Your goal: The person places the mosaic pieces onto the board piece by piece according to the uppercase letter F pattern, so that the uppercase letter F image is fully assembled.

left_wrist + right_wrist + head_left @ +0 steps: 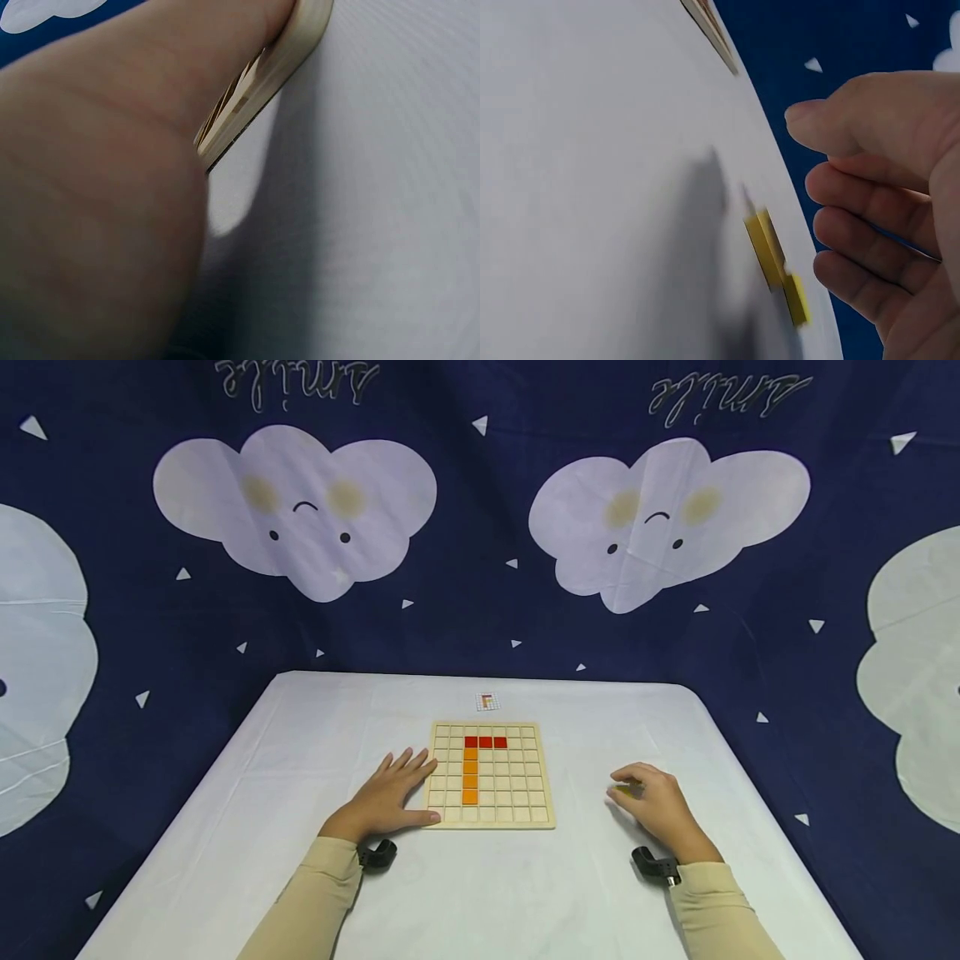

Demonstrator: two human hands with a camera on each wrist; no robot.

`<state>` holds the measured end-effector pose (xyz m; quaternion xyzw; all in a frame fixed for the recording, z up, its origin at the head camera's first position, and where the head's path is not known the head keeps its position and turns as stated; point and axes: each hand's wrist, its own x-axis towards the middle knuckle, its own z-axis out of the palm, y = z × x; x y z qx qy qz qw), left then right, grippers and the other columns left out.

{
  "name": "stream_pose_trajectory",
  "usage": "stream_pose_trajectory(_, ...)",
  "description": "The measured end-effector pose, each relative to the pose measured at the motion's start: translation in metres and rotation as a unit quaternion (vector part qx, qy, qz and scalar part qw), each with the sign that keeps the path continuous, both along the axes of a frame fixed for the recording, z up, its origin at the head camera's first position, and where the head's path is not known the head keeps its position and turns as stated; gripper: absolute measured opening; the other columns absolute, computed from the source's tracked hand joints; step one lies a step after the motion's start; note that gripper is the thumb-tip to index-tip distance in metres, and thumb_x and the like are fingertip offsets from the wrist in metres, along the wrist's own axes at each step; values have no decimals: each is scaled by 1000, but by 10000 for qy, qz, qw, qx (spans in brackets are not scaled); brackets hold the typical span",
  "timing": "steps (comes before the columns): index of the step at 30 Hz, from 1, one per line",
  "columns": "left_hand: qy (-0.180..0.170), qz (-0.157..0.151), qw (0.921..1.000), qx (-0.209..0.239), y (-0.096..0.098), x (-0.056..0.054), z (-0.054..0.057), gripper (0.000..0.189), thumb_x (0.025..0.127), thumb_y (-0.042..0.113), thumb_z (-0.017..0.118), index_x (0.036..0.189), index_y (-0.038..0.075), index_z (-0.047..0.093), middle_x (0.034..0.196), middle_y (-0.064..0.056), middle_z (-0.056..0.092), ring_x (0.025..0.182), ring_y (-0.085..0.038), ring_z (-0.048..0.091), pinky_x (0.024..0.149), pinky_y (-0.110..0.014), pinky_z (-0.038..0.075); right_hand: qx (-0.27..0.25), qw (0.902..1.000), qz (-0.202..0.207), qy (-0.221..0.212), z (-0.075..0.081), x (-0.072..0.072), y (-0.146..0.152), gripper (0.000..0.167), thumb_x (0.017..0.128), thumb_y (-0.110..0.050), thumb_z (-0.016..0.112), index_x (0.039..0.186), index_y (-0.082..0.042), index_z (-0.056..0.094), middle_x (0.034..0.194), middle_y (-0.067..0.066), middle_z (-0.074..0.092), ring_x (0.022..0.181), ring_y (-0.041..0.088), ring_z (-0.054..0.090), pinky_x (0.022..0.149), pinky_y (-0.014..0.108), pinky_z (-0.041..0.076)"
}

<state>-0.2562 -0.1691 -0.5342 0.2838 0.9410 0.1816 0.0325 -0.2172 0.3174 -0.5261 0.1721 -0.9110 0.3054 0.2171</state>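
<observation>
A square wooden grid board (525, 810) lies on the table. Three red tiles (485, 742) form a row near its far edge, with several orange tiles (470, 775) in a column below the leftmost one. My left hand (384, 797) rests at the board's left edge, fingers spread and thumb touching the near corner. To the right of the board, my right hand (657, 803) hovers with loosely bent fingers and a gap before the thumb. Two yellow blocks (765, 247) lie on the table beside it, mostly hidden by the hand in the head view; nothing shows in its grasp.
A small card (487, 702) with a coloured grid pattern lies beyond the board's far edge. White cloth covers the table (360, 710). Behind it hangs a dark blue curtain (480, 627) with clouds. Each wrist wears a black camera mount (655, 865).
</observation>
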Motion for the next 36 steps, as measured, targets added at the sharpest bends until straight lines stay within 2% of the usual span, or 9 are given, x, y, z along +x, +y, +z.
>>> stream_pose_trajectory(9, -1, -1, 10000, 28, 0, 1, -1, 104, 87, 76, 66, 165, 13, 39, 171, -11, 26, 158, -36, 14, 126, -55, 3, -49, 9993, -370, -73, -1, 9, 21, 25, 77, -2, 92, 98, -5, 80, 98, 2, 76, 86, 24, 73, 78, 39, 57)
stream_pose_trajectory(18, -31, 56, 9999, -95, 0, 0, -4, 105, 87, 78, 65, 166, 16, 36, 172, -8, 23, 159, -32, 11, 127, -53, 2, -84, 9973, -429, -582, 1, 17, 29, 25, 79, -4, 93, 100, -3, 78, 100, 7, 76, 91, 29, 73, 82, 52, 59)
stream_pose_trajectory(23, -66, 67, 9999, -93, 0, -1, -4, 105, 87, 78, 65, 166, 16, 36, 172, -8, 23, 159, -32, 11, 127, -53, 2, -110, 9963, -379, -758, 3, 19, 30, 25, 81, -3, 91, 101, -2, 78, 101, 9, 76, 94, 31, 73, 84, 53, 59)
stream_pose_trajectory(33, 4, 37, 10000, -75, 1, -1, -4, 104, 88, 78, 64, 166, 15, 37, 172, -9, 24, 159, -33, 12, 127, -54, 2, -16, 9972, -314, -681, 0, 16, 30, 24, 78, 4, 89, 99, -4, 78, 102, 7, 75, 99, 31, 73, 88, 42, 58)
stream_pose_trajectory(36, 9, 33, 10000, -33, 0, -1, -3, 104, 88, 77, 64, 165, 14, 38, 172, -10, 25, 159, -34, 13, 126, -54, 3, -57, 9984, -206, -516, -2, 15, 29, 27, 77, 6, 89, 99, -3, 78, 102, 8, 75, 98, 32, 73, 87, 33, 58)
